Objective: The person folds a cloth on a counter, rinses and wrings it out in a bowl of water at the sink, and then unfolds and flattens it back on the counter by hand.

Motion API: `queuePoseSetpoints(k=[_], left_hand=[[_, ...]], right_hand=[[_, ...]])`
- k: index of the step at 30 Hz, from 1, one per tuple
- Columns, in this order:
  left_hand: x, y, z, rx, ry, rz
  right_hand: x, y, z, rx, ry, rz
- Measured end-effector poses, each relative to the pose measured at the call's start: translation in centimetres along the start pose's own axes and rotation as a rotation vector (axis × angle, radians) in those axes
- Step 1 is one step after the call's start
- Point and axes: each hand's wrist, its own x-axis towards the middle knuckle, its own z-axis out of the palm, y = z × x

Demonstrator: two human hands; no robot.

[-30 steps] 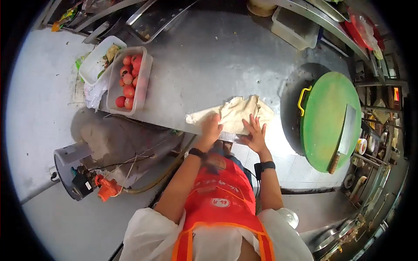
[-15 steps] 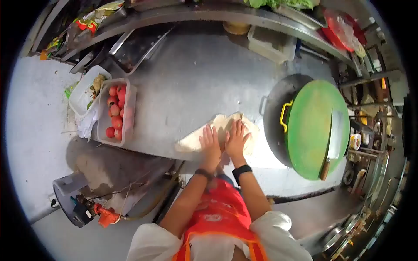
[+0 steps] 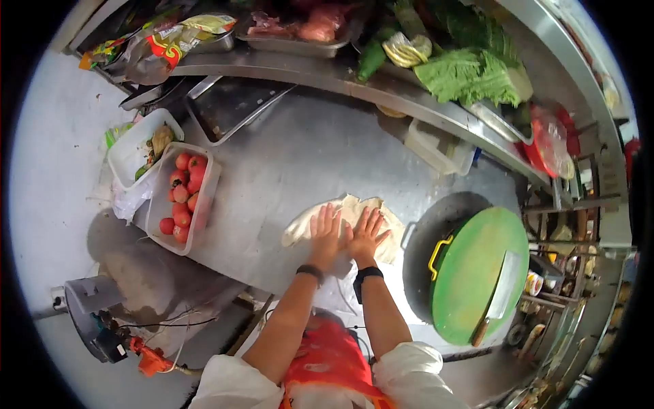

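Observation:
A crumpled cream-coloured cloth lies on the steel tabletop in front of me. My left hand presses flat on it, fingers stretched out. Beside it, my right hand also lies flat on the cloth, its fingers spread and thumb towards the left hand. Neither hand is gripping anything. The cloth bunches up beyond the fingertips, and part of it is hidden under the palms.
To the left stand a plastic tub of tomatoes and a white container with scraps. On the right, a cleaver lies on a round green chopping board. A shelf with leafy greens crosses the back.
Both hands have pushed forward with the cloth, farther from the table's front edge, and the cloth is more bunched. The view has tilted up, showing more of the shelf.

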Motion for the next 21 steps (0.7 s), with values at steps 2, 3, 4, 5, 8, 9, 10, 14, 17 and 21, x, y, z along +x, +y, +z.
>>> queuePoseSetpoints(k=[2, 3, 4, 5, 8, 9, 10, 14, 17, 21], left_hand=[[2.1, -0.3, 0.7, 0.083, 0.056, -0.001], [3.0, -0.5, 0.9, 0.079, 0.073, -0.014], [3.8, -0.7, 1.1, 0.1, 0.067, 0.011], [4.7, -0.7, 0.9, 0.121, 0.061, 0.038], [6.8, 0.0, 1.0, 0.066, 0.087, 0.014], [7.4, 0.1, 1.1, 0.062, 0.086, 0.015], [7.9, 0.1, 1.3, 0.077, 0.112, 0.022], [9.2, 0.1, 1.2, 0.063, 0.123, 0.044], [9.7, 0.3, 1.2, 0.068, 0.162, 0.048], [8.9, -0.3, 2.3, 0.135, 0.194, 0.074]], right_hand=[[2.2, -0.1, -0.3, 0.021, -0.054, -0.042], [3.1, -0.2, -0.6, 0.043, -0.074, -0.054], [4.0, -0.4, -0.8, 0.033, -0.07, -0.07], [4.8, -0.7, -1.3, 0.01, -0.108, -0.052], [6.8, -1.1, -1.7, -0.016, -0.125, -0.048], [7.2, -1.1, -1.6, -0.009, -0.109, -0.055], [7.6, -1.0, -1.5, -0.013, -0.11, -0.053], [9.4, -1.1, -1.4, -0.034, -0.086, -0.081], [10.0, -0.7, -1.2, -0.077, -0.061, -0.122], [10.2, -0.3, -1.3, -0.058, -0.064, -0.167]])
